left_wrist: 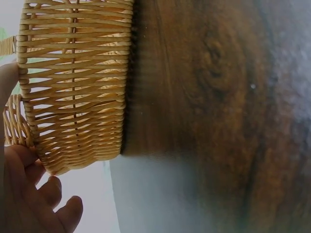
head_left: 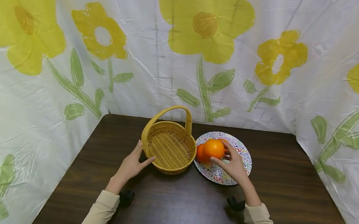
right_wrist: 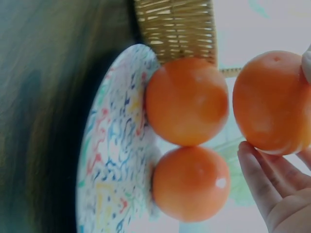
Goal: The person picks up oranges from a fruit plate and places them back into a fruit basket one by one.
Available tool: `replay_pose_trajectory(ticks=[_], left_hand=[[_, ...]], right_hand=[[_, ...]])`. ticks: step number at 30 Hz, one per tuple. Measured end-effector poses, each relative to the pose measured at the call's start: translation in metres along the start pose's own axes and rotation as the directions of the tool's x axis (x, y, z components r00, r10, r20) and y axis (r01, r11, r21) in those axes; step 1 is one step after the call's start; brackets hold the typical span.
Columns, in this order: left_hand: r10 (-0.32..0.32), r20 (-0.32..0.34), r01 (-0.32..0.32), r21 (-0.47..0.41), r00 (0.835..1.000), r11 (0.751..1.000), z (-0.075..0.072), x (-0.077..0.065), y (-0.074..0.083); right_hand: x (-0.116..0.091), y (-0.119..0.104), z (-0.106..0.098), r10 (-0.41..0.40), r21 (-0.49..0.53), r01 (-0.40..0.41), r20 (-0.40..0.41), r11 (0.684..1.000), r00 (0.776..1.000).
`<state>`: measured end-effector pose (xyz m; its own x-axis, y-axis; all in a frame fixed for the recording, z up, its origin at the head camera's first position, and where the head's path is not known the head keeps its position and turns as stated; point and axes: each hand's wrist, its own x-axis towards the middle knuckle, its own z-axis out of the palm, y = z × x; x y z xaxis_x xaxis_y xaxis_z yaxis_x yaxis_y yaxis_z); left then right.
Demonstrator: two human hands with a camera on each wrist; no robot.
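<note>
A round yellow wicker basket (head_left: 171, 150) with a tall arched handle (head_left: 153, 122) stands on the table. My left hand (head_left: 131, 164) grips its near left rim, thumb toward the front and fingers at the left side. Right of the basket lies a round plate (head_left: 240, 160) with a multicoloured squiggle pattern. Above it my right hand (head_left: 234, 168) holds an orange (right_wrist: 272, 104) between thumb and fingers. Two more oranges rest on the plate: one (right_wrist: 187, 101) nearer the basket, another (right_wrist: 192, 183) beside it. In the head view the held orange and my fingers partly cover them.
The dark wooden table (head_left: 184, 205) extends around the basket and plate. A white curtain (head_left: 136, 87) printed with yellow flowers hangs behind the table and along both sides. The basket and plate stand close together near the back edge.
</note>
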<state>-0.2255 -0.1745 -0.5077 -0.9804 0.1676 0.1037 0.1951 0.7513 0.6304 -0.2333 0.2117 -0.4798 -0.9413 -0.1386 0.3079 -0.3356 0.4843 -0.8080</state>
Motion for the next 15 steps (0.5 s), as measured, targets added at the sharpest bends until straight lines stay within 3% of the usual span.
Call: replay_pose_trajectory(ticks=[6,15], left_hand=[[0.014,-0.015,-0.014,0.023,1.0,1.0,0.003,0.001,-0.004],[0.019,-0.011,-0.018,0.036,1.0,0.999,0.003,0.002,-0.004]], right_hand=[[0.005,-0.02,0.0,0.057,0.035,-0.058,0.038,0.998,0.998],[0.008,-0.055,0.005,0.044,0.067,-0.05,0.083,0.996,0.996]])
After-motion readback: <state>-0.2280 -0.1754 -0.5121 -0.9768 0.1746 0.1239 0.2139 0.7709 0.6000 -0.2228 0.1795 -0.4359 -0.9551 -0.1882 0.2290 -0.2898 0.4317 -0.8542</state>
